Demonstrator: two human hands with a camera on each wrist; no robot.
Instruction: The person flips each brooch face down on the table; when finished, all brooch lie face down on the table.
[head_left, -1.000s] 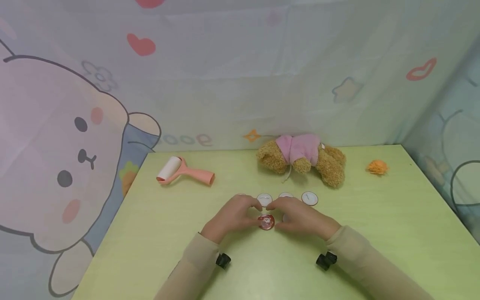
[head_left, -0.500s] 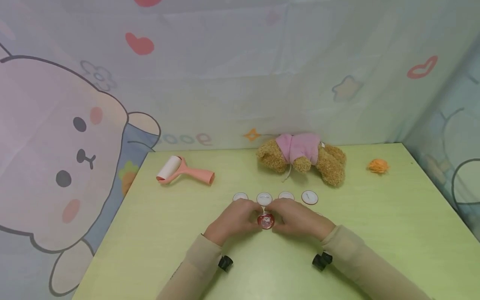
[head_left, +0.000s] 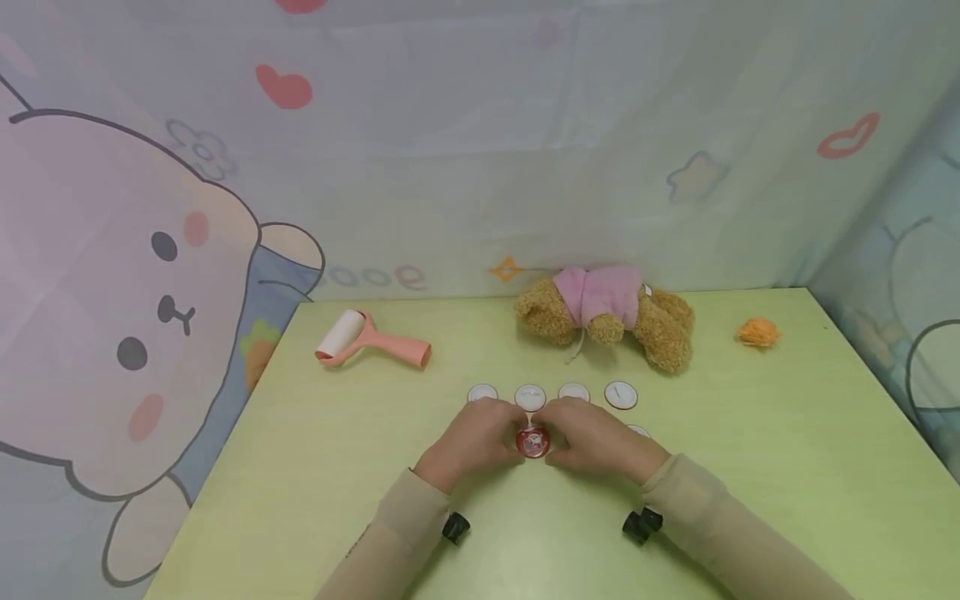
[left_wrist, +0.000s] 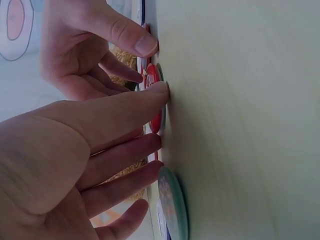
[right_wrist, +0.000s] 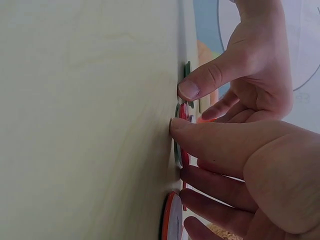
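A red round button badge [head_left: 533,442] lies picture side up between the two hands, on top of a green-edged badge [right_wrist: 177,150]. My left hand [head_left: 480,437] holds its left side, thumb at the near edge and fingers curled beyond. My right hand [head_left: 596,435] holds the right side in the same way. Beside the left fingers lies another green-edged badge [left_wrist: 173,205], hidden from the head view. A red-edged badge with a white back [right_wrist: 173,220] lies by the right fingers.
Behind the hands, white-backed badges [head_left: 530,397] lie in a row, some partly covered. A pink lint roller [head_left: 393,346] is at back left. Further back rest a teddy bear [head_left: 600,304] in a pink top and an orange tuft [head_left: 759,332]. A printed cloth hangs behind the table.
Both hands have drawn in around the red badge, the right one shifting slightly left, uncovering a badge beside its wrist. Over the last half second they have stayed almost still.
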